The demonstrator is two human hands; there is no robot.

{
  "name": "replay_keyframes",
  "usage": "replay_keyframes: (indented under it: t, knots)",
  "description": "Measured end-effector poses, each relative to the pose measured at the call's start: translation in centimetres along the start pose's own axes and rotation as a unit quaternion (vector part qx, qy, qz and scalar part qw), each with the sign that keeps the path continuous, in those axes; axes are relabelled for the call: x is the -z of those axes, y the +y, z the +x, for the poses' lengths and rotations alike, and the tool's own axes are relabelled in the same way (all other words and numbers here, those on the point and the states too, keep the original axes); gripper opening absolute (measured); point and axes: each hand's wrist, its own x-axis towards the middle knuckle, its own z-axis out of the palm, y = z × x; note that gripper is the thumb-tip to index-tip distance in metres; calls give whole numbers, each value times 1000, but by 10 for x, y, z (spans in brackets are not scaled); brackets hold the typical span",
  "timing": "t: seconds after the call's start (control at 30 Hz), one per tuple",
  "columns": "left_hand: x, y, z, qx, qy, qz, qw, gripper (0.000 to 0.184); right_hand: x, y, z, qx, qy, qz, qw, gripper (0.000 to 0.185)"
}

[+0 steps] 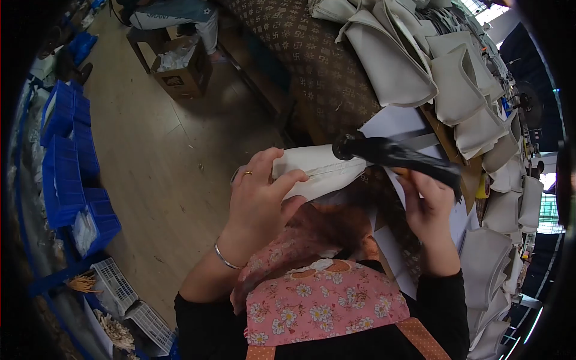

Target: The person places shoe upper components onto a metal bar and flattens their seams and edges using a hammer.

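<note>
My left hand [258, 192] grips the near end of a white sewn leather piece [321, 171], thumb and fingers wrapped around it. A stitched seam runs along the top of this piece. In my right hand [433, 210] is a black hammer [399, 156], slightly blurred. The hammer's round end is over the far end of the seam; whether it touches the leather I cannot tell. What supports the white piece from below is mostly hidden.
Stacked pale leather pieces [390, 66] fill the right side, beside brown patterned cloth [300, 36]. White sheets [390, 123] lie beneath my right hand. Blue bins [63, 180] and white baskets [114, 282] stand at left. A cardboard box [186, 75] sits near a seated person [174, 15].
</note>
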Motion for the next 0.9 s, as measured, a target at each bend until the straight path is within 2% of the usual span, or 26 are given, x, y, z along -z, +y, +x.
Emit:
replay_keyframes:
  t: [0.03,0.07,0.13,0.17,0.33,0.4,0.43,0.5,0.57,0.6,0.63,0.7,0.73,0.83,0.87,0.9]
  knots:
    - [-1,0,-2,4,-1,-3,1000,41,0,-3,-3,-17,74,54,996,45]
    - [0,1,-3,14,-7,-6,1000,43,-10,-1,-12,-44,91,130,986,53]
    - [0,2,-2,19,-12,-8,1000,45,-22,8,-7,14,-47,60,997,51]
    - [1,2,-4,23,1,-34,999,45,-32,0,-3,-15,-33,41,999,50]
    - [15,-8,-16,45,25,-117,992,50,-18,12,-7,-32,-54,4,998,47]
    - [16,-14,-18,103,-33,-154,982,56,-11,18,-12,-32,-51,10,998,46]
    - [13,-15,-18,104,-30,-153,982,56,-4,21,-12,-29,-56,-15,998,45]
    - [7,-17,-17,46,-26,-148,988,60,1,18,-13,-26,-62,-37,997,44]
    - [5,-17,-17,36,-23,-130,991,61,1,10,-16,-47,75,72,993,50]
    - [4,-17,-16,22,-17,-114,993,62,-20,13,-18,-55,184,130,973,43]
    - [4,-17,-16,21,-18,-114,993,62,-26,18,-22,-56,185,129,973,43]
    - [3,-19,-16,17,-11,-124,992,60,-28,26,-25,21,-50,59,997,47]
    - [1,-21,-16,17,-9,-123,992,60,-24,-1,4,13,-68,37,997,50]
    - [-1,-26,-15,-7,11,-114,993,59,-1,-3,14,46,-11,18,999,49]
    - [-2,-27,-16,-1,20,-141,990,58,-4,-5,14,78,71,41,994,47]
    - [-3,-26,-18,5,26,-170,985,58,-8,-7,10,77,66,41,994,47]
